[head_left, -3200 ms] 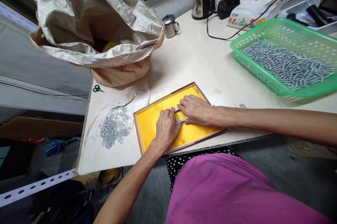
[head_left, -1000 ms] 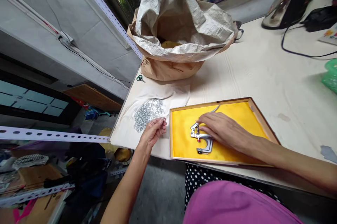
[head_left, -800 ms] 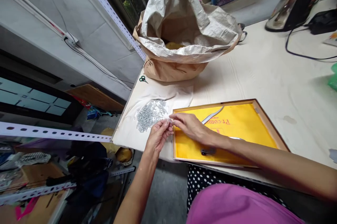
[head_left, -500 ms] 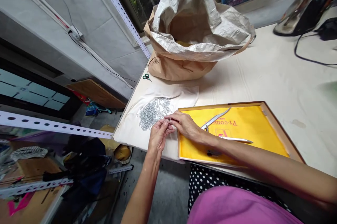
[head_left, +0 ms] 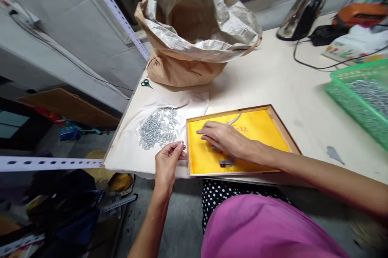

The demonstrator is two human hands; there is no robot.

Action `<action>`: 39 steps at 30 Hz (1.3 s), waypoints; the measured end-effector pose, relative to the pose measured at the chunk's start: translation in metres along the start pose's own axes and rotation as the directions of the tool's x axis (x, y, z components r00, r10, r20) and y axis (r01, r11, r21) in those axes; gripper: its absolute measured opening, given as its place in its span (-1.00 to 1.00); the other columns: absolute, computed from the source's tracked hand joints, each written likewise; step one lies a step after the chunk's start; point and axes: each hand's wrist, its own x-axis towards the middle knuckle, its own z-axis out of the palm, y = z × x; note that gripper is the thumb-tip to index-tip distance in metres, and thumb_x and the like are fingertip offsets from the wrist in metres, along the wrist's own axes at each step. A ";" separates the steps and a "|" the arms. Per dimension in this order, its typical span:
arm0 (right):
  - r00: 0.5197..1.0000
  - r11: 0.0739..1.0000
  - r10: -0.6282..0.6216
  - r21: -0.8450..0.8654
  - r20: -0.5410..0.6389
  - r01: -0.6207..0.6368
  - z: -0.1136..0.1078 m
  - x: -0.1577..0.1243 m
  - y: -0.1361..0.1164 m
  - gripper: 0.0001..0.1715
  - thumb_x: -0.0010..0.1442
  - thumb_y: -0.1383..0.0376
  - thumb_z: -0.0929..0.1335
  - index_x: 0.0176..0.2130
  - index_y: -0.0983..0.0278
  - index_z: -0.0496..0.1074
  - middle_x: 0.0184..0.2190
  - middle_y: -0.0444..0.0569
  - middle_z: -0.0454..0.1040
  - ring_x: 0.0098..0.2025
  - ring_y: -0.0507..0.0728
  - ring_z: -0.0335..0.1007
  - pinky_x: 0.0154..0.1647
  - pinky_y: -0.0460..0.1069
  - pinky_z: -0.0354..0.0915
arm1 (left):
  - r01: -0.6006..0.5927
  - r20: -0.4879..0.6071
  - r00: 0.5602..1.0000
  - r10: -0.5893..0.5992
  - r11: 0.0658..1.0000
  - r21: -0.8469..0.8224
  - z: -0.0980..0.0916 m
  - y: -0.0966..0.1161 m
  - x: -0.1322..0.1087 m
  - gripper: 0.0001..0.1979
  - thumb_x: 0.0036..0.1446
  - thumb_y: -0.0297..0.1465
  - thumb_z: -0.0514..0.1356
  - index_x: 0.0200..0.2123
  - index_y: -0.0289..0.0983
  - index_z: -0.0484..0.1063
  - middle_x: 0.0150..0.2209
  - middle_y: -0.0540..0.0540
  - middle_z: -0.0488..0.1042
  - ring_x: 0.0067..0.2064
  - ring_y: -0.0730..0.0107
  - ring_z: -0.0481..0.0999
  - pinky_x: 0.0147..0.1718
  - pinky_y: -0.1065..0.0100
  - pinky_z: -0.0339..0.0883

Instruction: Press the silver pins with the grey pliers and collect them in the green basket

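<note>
My left hand [head_left: 169, 161] is beside the tray's left edge, thumb and fingertips pinched together. Whatever they hold is too small to make out. My right hand [head_left: 224, 139] hangs over the yellow-lined tray [head_left: 189, 145], its fingers stretched out to the left and slightly blurred. A curved silvery blade-like piece [head_left: 235, 120] shows partly behind that hand. Below the hand lies a small dark metal part [head_left: 226, 164] on the yellow lining. To the left of the tray, a heap of small silvery metal pins [head_left: 157, 129] rests on a white cloth.
A large open paper sack [head_left: 188, 70] stands behind the pins, with green-handled scissors [head_left: 146, 83] by it. At right are a green basket [head_left: 348, 96] of metal pieces, a kettle [head_left: 303, 11], a cable and a grey scrap [head_left: 335, 154].
My hands have come apart: the right has moved from the left hand to over the tray. The left stays pinched. The camera view has swung right, bringing the green basket into sight.
</note>
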 end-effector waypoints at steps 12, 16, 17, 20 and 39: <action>0.985 0.918 0.102 -0.395 0.141 -0.038 -0.011 -0.111 0.042 -0.84 0.33 0.42 0.25 -0.19 0.30 0.42 -0.28 0.00 0.44 -0.24 0.12 0.23 -0.20 0.01 0.07 | 0.219 0.254 0.928 -0.272 0.951 0.218 0.068 -0.036 -0.021 -0.62 -0.20 -0.15 0.45 -0.47 -0.36 0.54 -0.61 -0.02 0.49 -0.58 0.49 0.44 -0.53 0.46 0.37; 0.994 0.873 0.008 -0.486 0.105 0.044 -0.012 -0.109 0.038 -0.78 0.34 0.45 0.20 -0.26 0.30 0.41 -0.37 -0.02 0.42 -0.30 0.13 0.17 -0.24 0.03 0.00 | 0.203 0.236 0.935 -0.265 0.944 0.259 0.071 -0.038 -0.023 -0.62 -0.20 -0.14 0.44 -0.47 -0.35 0.54 -0.61 -0.01 0.48 -0.58 0.47 0.44 -0.53 0.44 0.37; 0.996 0.865 -0.004 -0.500 0.092 0.050 -0.011 -0.109 0.038 -0.76 0.34 0.45 0.19 -0.26 0.30 0.41 -0.38 -0.02 0.41 -0.31 0.13 0.17 -0.24 0.04 -0.01 | 0.202 0.235 0.934 -0.268 0.941 0.270 0.072 -0.038 -0.023 -0.62 -0.20 -0.14 0.44 -0.47 -0.35 0.55 -0.62 -0.01 0.48 -0.58 0.47 0.45 -0.53 0.44 0.37; 0.998 0.862 -0.011 -0.505 0.068 0.043 -0.009 -0.111 0.039 -0.73 0.35 0.45 0.17 -0.27 0.30 0.41 -0.39 -0.03 0.41 -0.32 0.13 0.17 -0.25 0.03 -0.02 | 0.207 0.229 0.931 -0.285 0.927 0.312 0.073 -0.038 -0.022 -0.61 -0.22 -0.14 0.44 -0.47 -0.35 0.55 -0.62 -0.01 0.49 -0.58 0.46 0.45 -0.53 0.43 0.37; 0.988 0.923 0.050 -0.385 0.147 0.010 -0.031 -0.089 0.070 -0.07 0.13 -0.19 0.36 0.23 0.34 0.20 0.29 0.30 0.14 0.27 0.41 0.02 0.10 0.22 0.09 | 0.015 0.381 0.843 -0.379 0.725 0.688 0.073 -0.029 -0.010 -0.67 -0.08 -0.14 0.25 -0.64 -0.29 0.40 -0.66 0.01 0.38 -0.58 0.47 0.35 -0.56 0.44 0.18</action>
